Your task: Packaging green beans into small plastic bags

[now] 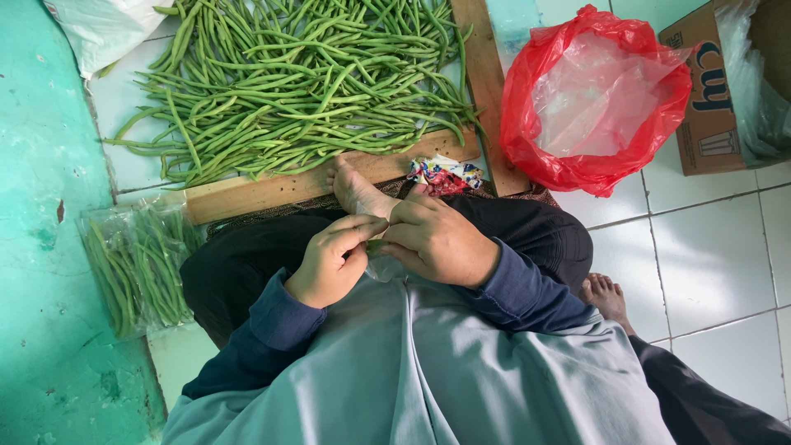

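- Both of our hands meet over our lap, fingers pinched narrow on a small clear plastic bag (381,265) with a bit of green bean showing between the fingertips.
- Our left hand (334,262) curls its fingers toward the right, thumb and forefinger pressed together at the top of the bag.
- Our right hand (437,241) lies knuckles up, its fingertips closed on the same spot, touching the left hand's fingers.
- Just past the hands, our bare foot (356,191) rests against the lower edge of the wooden frame (272,188).
- Inside that frame, a big loose heap of long green beans (297,78) covers the floor up to the frame's lower and right edges.
- Beside our left knee, on the tiled floor (709,247) next to the green wall (41,247), lies a filled clear bag of beans (136,268).
- A crumpled patterned wrapper (445,175) sits at the frame's lower right corner.
- Right of the frame stands a red plastic bag (593,99), open, with a clear liner inside, and touching it at the far right corner a cardboard box (700,107).
- Our other bare foot (606,295) shows by our right elbow.
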